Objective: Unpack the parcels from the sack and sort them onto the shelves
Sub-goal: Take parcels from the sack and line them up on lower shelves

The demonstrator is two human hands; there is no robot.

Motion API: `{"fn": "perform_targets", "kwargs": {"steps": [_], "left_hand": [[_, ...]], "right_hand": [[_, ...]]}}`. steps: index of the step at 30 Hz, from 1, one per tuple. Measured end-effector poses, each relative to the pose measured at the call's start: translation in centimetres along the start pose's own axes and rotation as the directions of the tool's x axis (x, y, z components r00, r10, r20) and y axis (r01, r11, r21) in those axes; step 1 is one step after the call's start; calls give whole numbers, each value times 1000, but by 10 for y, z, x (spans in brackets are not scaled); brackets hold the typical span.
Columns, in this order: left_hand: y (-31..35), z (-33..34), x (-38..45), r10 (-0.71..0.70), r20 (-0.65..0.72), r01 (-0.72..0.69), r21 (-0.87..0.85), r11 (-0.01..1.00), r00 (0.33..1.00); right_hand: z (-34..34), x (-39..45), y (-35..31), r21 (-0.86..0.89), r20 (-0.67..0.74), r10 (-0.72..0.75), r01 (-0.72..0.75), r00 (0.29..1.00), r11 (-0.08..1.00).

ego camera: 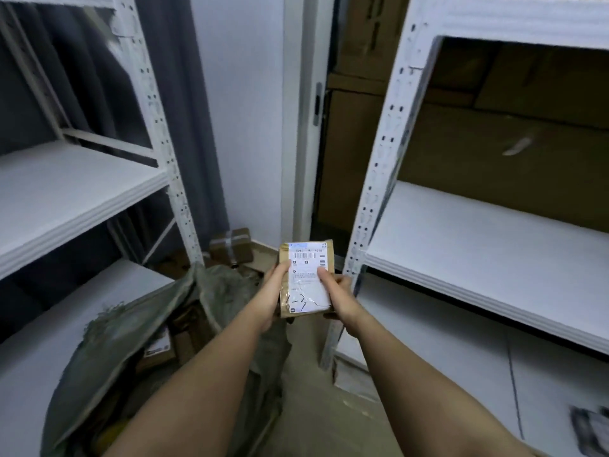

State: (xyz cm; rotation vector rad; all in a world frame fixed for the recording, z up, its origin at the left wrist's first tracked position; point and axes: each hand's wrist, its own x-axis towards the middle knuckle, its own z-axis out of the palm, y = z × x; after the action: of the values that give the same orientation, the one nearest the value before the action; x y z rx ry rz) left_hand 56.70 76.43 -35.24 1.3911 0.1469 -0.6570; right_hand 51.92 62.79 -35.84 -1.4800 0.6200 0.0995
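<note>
Head view looks down at a small brown parcel point(306, 278) that I hold up between both hands, label side facing me, in the gap between two white racks. My left hand point(273, 293) grips its left edge, thumb curled onto the label point(308, 280); my right hand point(341, 300) grips the right edge the same way. The label carries a barcode near its top and a scrawled black mark near its bottom.

Below my left forearm the grey-green sack point(131, 351) gapes open on the floor, with more boxes inside. The left shelf point(66, 199) juts toward me at its front edge; the right shelf point(494, 245) lies bare and white close beside my right hand, its slotted upright point(379, 179) just past the parcel. Another taped box point(232, 249) sits on the floor by the wall, and stacked cartons point(514, 153) stand behind the right rack.
</note>
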Motion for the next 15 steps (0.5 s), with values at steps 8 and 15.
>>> {"fn": "perform_targets", "kwargs": {"steps": [8, 15], "left_hand": [[-46, 146, -21, -33, 169, 7, 154, 988, 985], [-112, 290, -59, -82, 226, 14, 287, 958, 971]], "right_hand": [[-143, -58, 35, 38, -193, 28, -21, 981, 999], [-296, -116, 83, 66, -292, 75, -58, 953, 996]]}}
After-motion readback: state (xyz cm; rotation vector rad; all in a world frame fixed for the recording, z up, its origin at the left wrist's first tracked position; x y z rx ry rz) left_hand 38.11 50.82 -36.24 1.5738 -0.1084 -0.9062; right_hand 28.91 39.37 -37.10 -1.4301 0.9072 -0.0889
